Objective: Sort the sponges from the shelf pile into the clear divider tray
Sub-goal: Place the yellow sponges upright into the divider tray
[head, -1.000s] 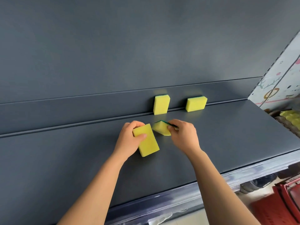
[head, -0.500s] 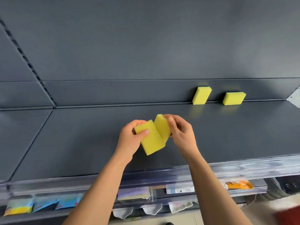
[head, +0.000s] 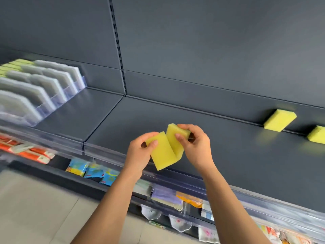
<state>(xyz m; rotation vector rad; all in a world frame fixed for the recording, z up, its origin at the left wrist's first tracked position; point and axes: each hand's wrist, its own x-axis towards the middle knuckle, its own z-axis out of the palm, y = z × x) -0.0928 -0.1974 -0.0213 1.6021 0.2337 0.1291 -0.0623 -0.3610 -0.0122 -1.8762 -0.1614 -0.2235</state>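
Note:
My left hand [head: 139, 152] grips a yellow sponge [head: 162, 154], held above the front edge of the dark shelf [head: 237, 155]. My right hand [head: 195, 145] pinches a second yellow sponge [head: 175, 138], which touches the first one side by side. Two more yellow sponges lean at the shelf's back: one [head: 279, 120] upright against the back panel, another [head: 316, 134] cut off by the right border. The clear divider tray [head: 44, 95] stands on the shelf at far left, blurred, with some yellow sponges [head: 12, 67] in its rear slots.
A clear plastic rail [head: 175, 175] runs along the shelf's front edge. Below it hang packaged goods [head: 91, 170] in coloured wrappers. A slotted upright [head: 117, 44] splits the back panel. Pale floor [head: 35, 208] shows at lower left.
Both hands lifted their sponges off the shelf and brought them together. The view has swung left, so the divider tray has come into sight and the two back sponges sit far right.

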